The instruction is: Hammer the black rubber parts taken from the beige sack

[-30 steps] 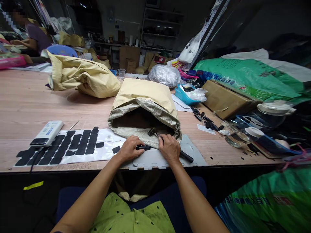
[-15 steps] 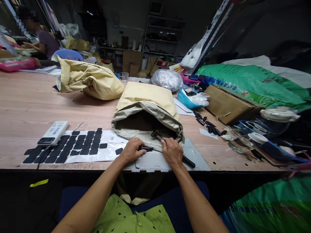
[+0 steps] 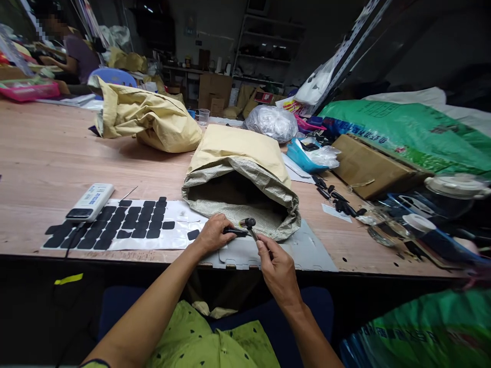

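Observation:
My right hand is closed round a small hammer, its dark head raised near the mouth of a yellow sack. Its handle is mostly hidden in my palm. My left hand pinches a slim black piece over a grey board at the table edge. The hammer head is close to the far end of that piece; I cannot tell if they touch. Just beyond lies the yellow sack, its grey-lined mouth gaping toward me. Left of my hands is a white sheet with black rounded squares.
A white device with a cable rests on the sheet's left end. Another yellow sack lies behind. To the right are loose black pieces, a cardboard box and clear jars. A person sits far left.
My right hand has turned, and the hammer now points up and left, its head nearer the black piece. My left hand still holds the piece. The whole view has shifted slightly.

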Demonstrator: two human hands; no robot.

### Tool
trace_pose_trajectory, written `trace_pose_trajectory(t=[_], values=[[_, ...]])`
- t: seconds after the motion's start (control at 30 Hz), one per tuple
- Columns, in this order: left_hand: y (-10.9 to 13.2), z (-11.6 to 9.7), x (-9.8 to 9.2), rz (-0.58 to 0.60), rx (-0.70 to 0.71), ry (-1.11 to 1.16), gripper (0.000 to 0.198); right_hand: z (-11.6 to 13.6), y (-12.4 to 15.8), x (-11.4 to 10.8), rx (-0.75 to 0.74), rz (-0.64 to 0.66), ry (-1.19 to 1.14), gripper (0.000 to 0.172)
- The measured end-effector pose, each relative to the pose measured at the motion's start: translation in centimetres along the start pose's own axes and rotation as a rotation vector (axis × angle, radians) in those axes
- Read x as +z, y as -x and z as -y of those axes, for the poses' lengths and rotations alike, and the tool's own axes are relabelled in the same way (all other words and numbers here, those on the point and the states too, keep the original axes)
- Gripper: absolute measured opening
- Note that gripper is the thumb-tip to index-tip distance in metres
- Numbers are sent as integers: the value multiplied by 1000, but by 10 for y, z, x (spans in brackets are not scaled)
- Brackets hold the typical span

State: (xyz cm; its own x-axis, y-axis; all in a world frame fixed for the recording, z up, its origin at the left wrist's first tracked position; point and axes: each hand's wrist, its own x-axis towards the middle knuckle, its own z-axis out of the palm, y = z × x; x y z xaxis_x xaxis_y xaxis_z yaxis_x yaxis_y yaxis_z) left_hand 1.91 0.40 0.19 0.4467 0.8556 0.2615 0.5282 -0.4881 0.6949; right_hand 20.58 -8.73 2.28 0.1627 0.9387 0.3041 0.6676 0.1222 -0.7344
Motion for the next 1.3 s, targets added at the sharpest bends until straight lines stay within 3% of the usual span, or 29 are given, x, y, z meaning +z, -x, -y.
trace_pose_trajectory(t=[0.17, 0.37, 0.6, 0.77, 0.97, 1.1, 1.3], values=[[0, -2, -1, 3, -6, 0, 12, -2, 1, 1, 19, 73, 73, 33], [-1, -1, -1, 17, -11, -13, 12, 12, -3, -3, -15, 47, 55, 34], [-3, 3, 0, 40, -27, -38, 11, 11, -1, 5, -28, 167, 108, 32], [-1, 0, 0, 8, -23, -23, 15, 3, -27, -4, -55, 17, 212, 30], [-1, -2, -2, 29, -19, -64, 12, -26, -65, -1, -116, -76, 624, 24], [0, -3, -3, 34, -3, -64, 12, -48, -68, 11, -227, -78, 712, 23], [-1, -4, -7, 76, 4, -52, 15, -53, -62, 18, -224, -112, 731, 23]])
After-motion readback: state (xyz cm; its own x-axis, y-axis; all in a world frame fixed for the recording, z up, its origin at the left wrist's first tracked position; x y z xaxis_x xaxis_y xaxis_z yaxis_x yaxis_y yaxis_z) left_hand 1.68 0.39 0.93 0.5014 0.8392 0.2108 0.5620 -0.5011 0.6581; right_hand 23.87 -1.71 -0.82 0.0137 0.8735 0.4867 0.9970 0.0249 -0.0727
